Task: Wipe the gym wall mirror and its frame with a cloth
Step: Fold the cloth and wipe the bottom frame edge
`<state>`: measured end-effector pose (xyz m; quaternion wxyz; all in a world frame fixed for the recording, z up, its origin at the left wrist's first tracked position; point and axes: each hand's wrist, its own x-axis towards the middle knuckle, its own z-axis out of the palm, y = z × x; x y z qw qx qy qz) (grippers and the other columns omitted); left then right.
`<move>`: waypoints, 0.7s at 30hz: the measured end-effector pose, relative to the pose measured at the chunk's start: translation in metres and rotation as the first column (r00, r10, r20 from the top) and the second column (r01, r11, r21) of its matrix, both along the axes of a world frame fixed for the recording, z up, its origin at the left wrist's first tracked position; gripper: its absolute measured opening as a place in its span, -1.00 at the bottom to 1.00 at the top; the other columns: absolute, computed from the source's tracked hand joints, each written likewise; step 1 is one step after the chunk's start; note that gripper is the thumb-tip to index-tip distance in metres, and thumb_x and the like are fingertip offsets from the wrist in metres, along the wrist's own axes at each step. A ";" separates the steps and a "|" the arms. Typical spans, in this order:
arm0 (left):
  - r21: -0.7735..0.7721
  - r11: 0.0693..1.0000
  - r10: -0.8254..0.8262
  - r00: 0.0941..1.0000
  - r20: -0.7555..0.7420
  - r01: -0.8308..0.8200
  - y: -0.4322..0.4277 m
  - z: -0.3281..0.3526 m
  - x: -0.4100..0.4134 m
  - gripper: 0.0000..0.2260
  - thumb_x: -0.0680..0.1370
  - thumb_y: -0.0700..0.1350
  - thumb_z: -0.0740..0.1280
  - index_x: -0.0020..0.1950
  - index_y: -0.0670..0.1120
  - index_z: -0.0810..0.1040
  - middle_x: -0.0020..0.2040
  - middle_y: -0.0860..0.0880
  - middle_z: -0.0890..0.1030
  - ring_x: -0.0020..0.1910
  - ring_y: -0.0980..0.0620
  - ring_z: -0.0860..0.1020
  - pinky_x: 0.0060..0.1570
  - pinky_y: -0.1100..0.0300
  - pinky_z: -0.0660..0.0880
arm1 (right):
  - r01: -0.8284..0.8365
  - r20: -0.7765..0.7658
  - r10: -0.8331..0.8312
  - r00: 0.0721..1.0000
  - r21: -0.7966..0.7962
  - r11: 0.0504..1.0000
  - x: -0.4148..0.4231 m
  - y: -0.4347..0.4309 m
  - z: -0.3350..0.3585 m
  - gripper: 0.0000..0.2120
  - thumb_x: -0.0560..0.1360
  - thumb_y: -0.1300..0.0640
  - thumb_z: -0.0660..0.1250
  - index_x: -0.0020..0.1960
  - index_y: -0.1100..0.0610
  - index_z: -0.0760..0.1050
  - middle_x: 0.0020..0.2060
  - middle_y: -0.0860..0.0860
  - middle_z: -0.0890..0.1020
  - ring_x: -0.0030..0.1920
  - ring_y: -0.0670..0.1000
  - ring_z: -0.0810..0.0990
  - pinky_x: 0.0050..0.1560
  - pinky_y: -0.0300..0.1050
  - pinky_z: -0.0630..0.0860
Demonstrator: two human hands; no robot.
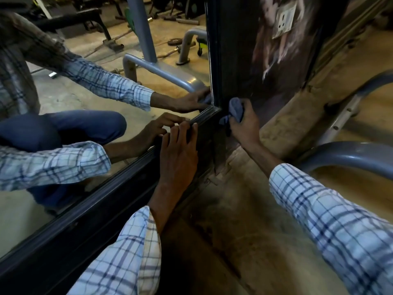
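Note:
The wall mirror [89, 99] fills the left of the head view, bordered by a black frame [127, 182] along its bottom and up its right side. My right hand [244, 126] grips a bunched blue-grey cloth [235, 109] against the outer side of the frame's lower right corner. My left hand [180, 154] rests on the bottom frame rail with straight fingers, fingertips at its top edge. Both hands and the cloth show again as reflections in the glass.
A dark wall panel with a white power socket [285, 20] rises right of the frame. Grey curved machine tubing [350, 154] lies on the dusty concrete floor at right. The mirror reflects benches, bars and a grey machine base.

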<state>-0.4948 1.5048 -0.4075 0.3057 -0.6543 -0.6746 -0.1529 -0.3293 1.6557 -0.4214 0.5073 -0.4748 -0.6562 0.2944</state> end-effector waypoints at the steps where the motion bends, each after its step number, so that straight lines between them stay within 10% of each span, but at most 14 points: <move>1: -0.001 1.000 -0.003 1.000 0.007 0.003 0.001 0.000 0.001 -0.41 0.50 -0.07 0.51 0.50 -0.14 0.46 0.38 -0.20 0.48 0.31 -0.18 0.43 0.24 -0.07 0.43 | 0.009 0.005 -0.009 1.000 -0.010 1.000 -0.001 -0.001 0.000 -0.61 0.52 0.32 0.37 0.33 0.23 0.44 0.05 0.02 0.56 0.08 0.10 0.59 -0.04 -0.21 0.39; 21: -0.140 0.988 -0.045 0.983 0.180 0.071 -0.011 0.027 0.007 -0.29 0.45 -0.01 0.59 0.53 -0.15 0.43 0.45 -0.24 0.45 0.41 -0.23 0.43 0.34 -0.14 0.45 | -0.123 0.015 0.122 0.992 0.151 0.981 0.000 -0.045 0.025 -0.72 0.54 0.28 0.37 0.24 0.21 0.49 -0.01 0.11 0.62 -0.06 -0.03 0.59 -0.15 -0.37 0.46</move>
